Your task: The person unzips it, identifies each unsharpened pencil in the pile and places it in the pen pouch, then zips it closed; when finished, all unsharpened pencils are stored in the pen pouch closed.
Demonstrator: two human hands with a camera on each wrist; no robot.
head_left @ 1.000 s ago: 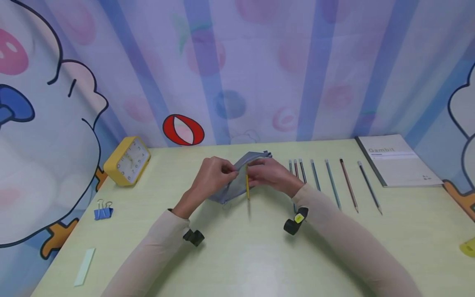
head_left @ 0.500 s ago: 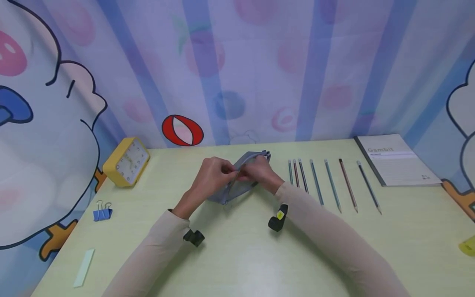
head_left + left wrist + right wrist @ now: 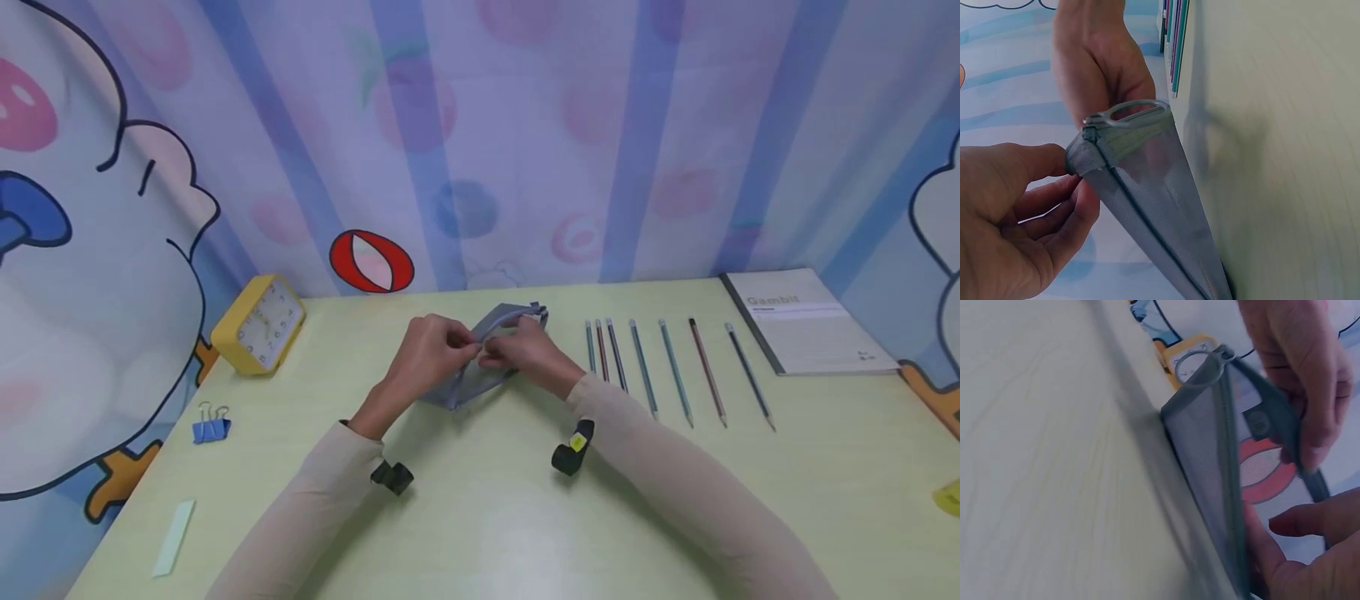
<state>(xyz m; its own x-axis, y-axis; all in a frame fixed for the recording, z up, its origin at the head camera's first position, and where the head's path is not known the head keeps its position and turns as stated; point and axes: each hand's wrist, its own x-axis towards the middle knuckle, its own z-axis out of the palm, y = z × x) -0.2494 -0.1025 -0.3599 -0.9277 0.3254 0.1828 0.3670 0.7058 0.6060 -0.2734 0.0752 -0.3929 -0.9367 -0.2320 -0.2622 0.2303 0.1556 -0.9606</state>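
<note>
A grey mesh pencil pouch (image 3: 480,367) is held a little above the pale green table (image 3: 480,517), near its middle. My left hand (image 3: 465,343) pinches the pouch's upper edge from the left, and in the left wrist view the thumb and fingers (image 3: 1054,187) close on the pouch (image 3: 1147,206) by its zipper end. My right hand (image 3: 495,357) grips the same edge from the right. In the right wrist view its fingers (image 3: 1297,550) sit against the mesh (image 3: 1210,456). What is inside the pouch is hidden.
Several pencils (image 3: 660,367) lie in a row right of the hands, with a grey notebook (image 3: 810,321) beyond them. A yellow clock (image 3: 258,323) stands at the back left, and a blue binder clip (image 3: 210,427) and a pale strip (image 3: 172,537) lie near the left edge.
A second ago my right hand held a yellow pencil upright at the pouch's mouth. That pencil is out of sight now, and both hands hold the pouch's top edge.
</note>
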